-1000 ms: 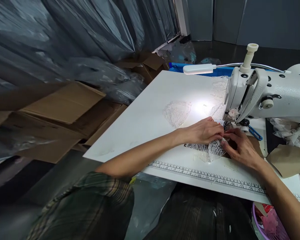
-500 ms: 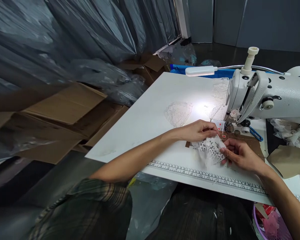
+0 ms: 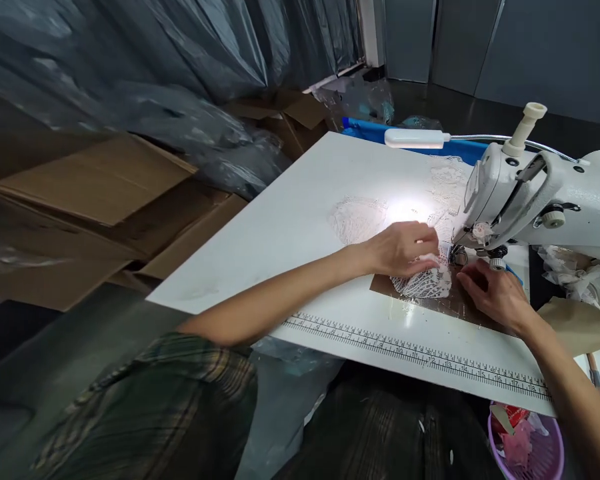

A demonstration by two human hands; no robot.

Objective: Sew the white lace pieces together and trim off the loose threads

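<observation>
My left hand [image 3: 403, 248] rests curled on top of a small white lace piece [image 3: 425, 283] and presses it down on a brown paper sheet [image 3: 430, 300] on the white table [image 3: 290, 227]. My right hand [image 3: 490, 293] lies on the brown paper just right of the lace, fingers pointing toward the presser foot [image 3: 459, 255] of the white sewing machine [image 3: 540, 200]. The lace sits directly in front of the needle area.
More lace pieces [image 3: 357, 217] lie under the lamp [image 3: 413, 138]. A printed ruler [image 3: 415, 350] runs along the table's front edge. Cardboard boxes [image 3: 95, 200] and grey plastic sheeting fill the left side. A purple basket [image 3: 527, 450] sits at lower right; crumpled fabric [image 3: 575, 273] lies behind the machine.
The lace was lifted off the table between both hands, then laid back down near the presser foot. My left hand now presses it flat; my right hand has let go of it.
</observation>
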